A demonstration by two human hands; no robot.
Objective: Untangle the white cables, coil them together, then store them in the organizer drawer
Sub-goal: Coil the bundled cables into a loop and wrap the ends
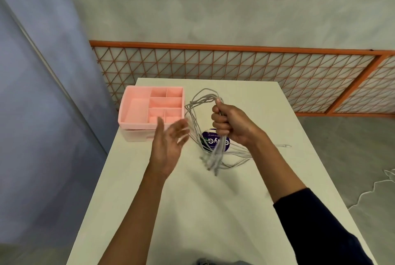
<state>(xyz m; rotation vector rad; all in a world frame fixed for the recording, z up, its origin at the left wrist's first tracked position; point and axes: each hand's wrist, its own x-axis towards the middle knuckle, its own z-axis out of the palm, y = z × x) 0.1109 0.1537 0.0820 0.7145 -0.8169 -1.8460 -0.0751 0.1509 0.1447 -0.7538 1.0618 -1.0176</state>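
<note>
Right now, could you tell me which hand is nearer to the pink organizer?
Left. The left hand, open, is beside the pink organizer; the right hand grips the white cables farther right.

I am seeing the organizer (132, 123) sitting on the far left corner of the table (192, 211), with a lattice panel (235, 68) standing behind the table along the wall. The right hand (230, 123) is holding the cables (201, 98) above the table's middle, their ends hanging over a round sticker (208, 138) on the tabletop, while the left hand (168, 145) is hovering between organizer and cables. A loose cable (374, 190) is lying on the floor to the table's right.
</note>
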